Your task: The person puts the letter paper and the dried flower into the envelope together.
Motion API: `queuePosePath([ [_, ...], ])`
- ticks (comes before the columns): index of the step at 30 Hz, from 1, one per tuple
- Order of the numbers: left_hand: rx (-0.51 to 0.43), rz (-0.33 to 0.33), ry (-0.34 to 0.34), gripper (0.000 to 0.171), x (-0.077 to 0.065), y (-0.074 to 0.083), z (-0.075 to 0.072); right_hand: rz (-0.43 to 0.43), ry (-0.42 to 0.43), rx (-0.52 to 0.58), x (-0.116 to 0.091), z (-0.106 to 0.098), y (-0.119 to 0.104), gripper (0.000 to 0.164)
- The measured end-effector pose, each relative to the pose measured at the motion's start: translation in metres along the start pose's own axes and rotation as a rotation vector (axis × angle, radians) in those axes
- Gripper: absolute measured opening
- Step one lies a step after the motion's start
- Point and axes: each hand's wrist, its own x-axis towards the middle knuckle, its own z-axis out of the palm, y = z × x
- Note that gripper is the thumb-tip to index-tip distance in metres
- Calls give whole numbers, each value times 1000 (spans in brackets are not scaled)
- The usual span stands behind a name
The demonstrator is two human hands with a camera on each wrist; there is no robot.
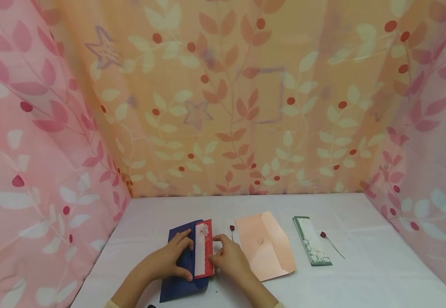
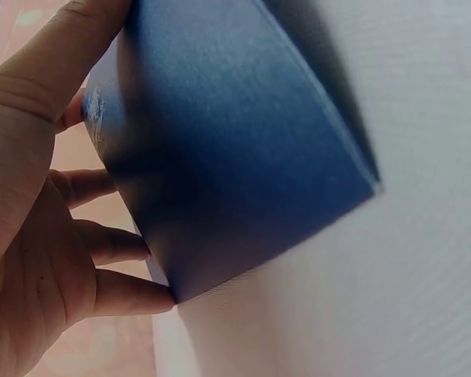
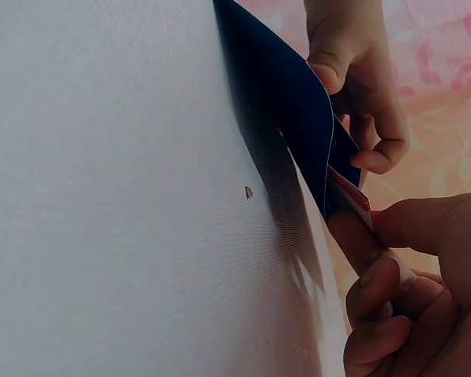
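Remotely, I view left hand (image 1: 169, 259), fingers spread on smooth navy envelope (image 1: 181, 288); right hand (image 1: 231, 260) pinching red-edged rectangular card (image 1: 200, 257)

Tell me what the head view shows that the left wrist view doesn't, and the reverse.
Only head: the right hand pinching a red card, a peach envelope, a green-edged card and two red flowers.

Only left wrist: a whitish mark on the blue envelope.

Both: that blue envelope, the left hand, white tabletop and patterned cloth.
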Motion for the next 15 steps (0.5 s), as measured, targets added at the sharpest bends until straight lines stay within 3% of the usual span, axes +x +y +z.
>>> queuePosePath([
  [15,3,-17,-3,75,2,-1,0,-22,56,-90,4,16,2,53],
])
